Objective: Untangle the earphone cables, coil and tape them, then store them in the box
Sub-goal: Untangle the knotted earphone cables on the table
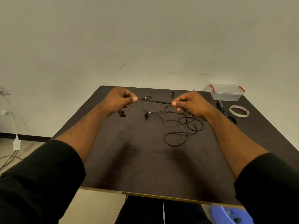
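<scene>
A dark table [145,167] fills the middle of the view; its far right corner runs out of the picture, and the near edge is partly covered by the person's black sleeves [40,175].

A clear box [226,94] with red clips sits at the far right corner, lid on; whether anything is inside cannot be made out.

The left hand [119,98] is raised over the far left part of the table, thumb and forefinger pinched on one end of a black cable [152,101]. The right hand [191,104] mirrors it on the right, pinching the other end, so a short stretch with a slim inline piece runs nearly straight between them. The curled fingers hide exactly how the cable passes through each grip.

The rest of the earphone cables [182,130] lie in loose overlapping loops on the table below the right hand; how many separate sets there are cannot be told.

A roll of tape [239,111] lies flat near the right edge, in front of the box. Just left of it are scissors [220,106], partly hidden behind the right wrist.

Small black earbuds [122,114] show just below the left hand, one more [146,116] mid-table, another [172,93] near the far edge. A tiny yellow mark [145,97] sits on the cable by the left thumb; what it is stays unclear.
</scene>
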